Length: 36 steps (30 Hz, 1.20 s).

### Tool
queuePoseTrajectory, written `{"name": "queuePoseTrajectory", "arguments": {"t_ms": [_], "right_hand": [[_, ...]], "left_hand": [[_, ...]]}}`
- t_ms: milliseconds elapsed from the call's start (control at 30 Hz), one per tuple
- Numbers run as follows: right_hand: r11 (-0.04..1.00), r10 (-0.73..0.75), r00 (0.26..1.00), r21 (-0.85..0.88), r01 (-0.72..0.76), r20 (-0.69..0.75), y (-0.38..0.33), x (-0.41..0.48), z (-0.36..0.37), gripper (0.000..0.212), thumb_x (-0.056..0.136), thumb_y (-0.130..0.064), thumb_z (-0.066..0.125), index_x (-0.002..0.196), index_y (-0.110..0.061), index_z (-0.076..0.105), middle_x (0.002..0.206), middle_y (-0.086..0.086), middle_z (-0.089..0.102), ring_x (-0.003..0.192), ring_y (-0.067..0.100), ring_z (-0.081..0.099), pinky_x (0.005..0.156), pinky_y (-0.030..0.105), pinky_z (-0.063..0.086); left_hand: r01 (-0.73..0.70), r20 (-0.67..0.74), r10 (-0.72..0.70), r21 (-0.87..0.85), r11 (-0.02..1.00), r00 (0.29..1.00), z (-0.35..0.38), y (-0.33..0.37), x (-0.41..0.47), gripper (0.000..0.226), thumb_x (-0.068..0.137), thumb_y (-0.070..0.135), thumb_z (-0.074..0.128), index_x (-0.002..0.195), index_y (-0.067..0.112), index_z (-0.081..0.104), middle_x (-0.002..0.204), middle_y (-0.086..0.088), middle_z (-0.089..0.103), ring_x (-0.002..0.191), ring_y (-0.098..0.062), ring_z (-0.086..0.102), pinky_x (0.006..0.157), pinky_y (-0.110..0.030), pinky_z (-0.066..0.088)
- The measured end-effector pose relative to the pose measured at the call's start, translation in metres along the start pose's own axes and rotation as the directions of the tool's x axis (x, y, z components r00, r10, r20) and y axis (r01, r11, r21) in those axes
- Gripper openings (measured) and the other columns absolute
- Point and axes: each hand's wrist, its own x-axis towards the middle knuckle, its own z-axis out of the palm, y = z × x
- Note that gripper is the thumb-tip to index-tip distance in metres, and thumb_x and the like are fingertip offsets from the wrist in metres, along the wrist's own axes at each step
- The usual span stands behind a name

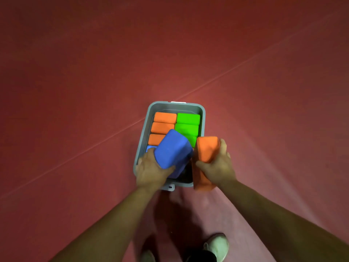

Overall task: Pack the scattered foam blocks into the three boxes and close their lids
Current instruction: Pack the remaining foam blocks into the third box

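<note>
A grey open box (pixel 175 106) sits on the red floor in front of me. Inside it stand three orange blocks (pixel 164 117) in a left column and green blocks (pixel 188 118) in a right column, with another blue block (pixel 150 148) partly hidden beneath. My left hand (pixel 151 172) grips a blue foam block (pixel 172 148), tilted over the box's near half. My right hand (pixel 218 167) grips an orange foam block (pixel 206 149) over the box's near right rim. No lid and no other box is in view.
Red floor (pixel 94 72) with thin pale seam lines surrounds the box on every side. My feet in light shoes (pixel 217 244) stand just behind the box at the bottom of the view.
</note>
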Motion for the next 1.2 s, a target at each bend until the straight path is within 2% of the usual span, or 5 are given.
{"name": "queuePoseTrajectory", "arguments": {"t_ms": [200,333,500,800,1200], "right_hand": [[0.983,-0.163,0.98,-0.069,0.171,0.111,0.009,0.023,0.002,0.118,0.047,-0.059,0.062,0.151,-0.02,0.023,0.137,0.007,0.052,0.121,0.029,0.053,0.091,0.034,0.046],[0.967,-0.249,0.956,-0.01,0.254,0.156,0.007,0.034,0.017,0.104,0.055,-0.049,0.075,0.146,-0.024,0.033,0.127,-0.012,0.053,0.115,0.017,0.056,0.088,0.027,0.045],[0.955,-0.191,0.946,-0.171,0.241,0.264,0.015,0.045,0.042,0.109,0.06,-0.04,0.086,0.149,-0.03,0.025,0.143,-0.004,0.048,0.123,0.018,0.052,0.096,0.036,0.047],[0.816,-0.195,0.859,-0.408,0.41,0.473,0.021,0.057,0.078,0.111,0.059,-0.036,0.08,0.153,-0.02,0.023,0.146,0.006,0.044,0.127,0.028,0.045,0.103,0.035,0.038],[0.643,-0.226,0.769,-0.502,0.579,0.598,0.043,0.083,0.123,0.11,0.061,-0.042,0.078,0.153,-0.023,0.021,0.15,0.002,0.039,0.13,0.026,0.045,0.108,0.039,0.037]], "left_hand": [[-0.097,0.156,0.093,0.024,0.995,0.983,-0.015,-0.064,0.053,0.089,0.055,0.033,0.092,0.133,0.02,0.05,0.121,-0.009,0.053,0.113,-0.031,0.051,0.093,-0.039,0.044],[-0.13,0.274,0.127,-0.008,0.991,0.953,-0.014,-0.095,0.081,0.096,0.054,0.016,0.091,0.139,0.02,0.046,0.128,-0.007,0.043,0.114,-0.025,0.051,0.097,-0.034,0.043],[-0.165,0.415,0.152,-0.006,0.986,0.897,-0.006,-0.122,0.113,0.097,0.062,0.002,0.084,0.145,0.025,0.04,0.139,-0.001,0.027,0.115,-0.02,0.05,0.094,-0.025,0.042],[-0.385,0.508,0.259,0.16,0.909,0.822,0.008,-0.163,0.156,0.086,0.07,0.013,0.075,0.145,0.032,0.036,0.143,-0.003,0.023,0.105,-0.032,0.058,0.085,-0.039,0.053],[-0.444,0.629,0.205,0.248,0.861,0.75,0.05,-0.179,0.177,0.091,0.07,0.016,0.073,0.149,0.031,0.03,0.141,-0.001,0.026,0.104,-0.029,0.057,0.082,-0.04,0.053]]}}
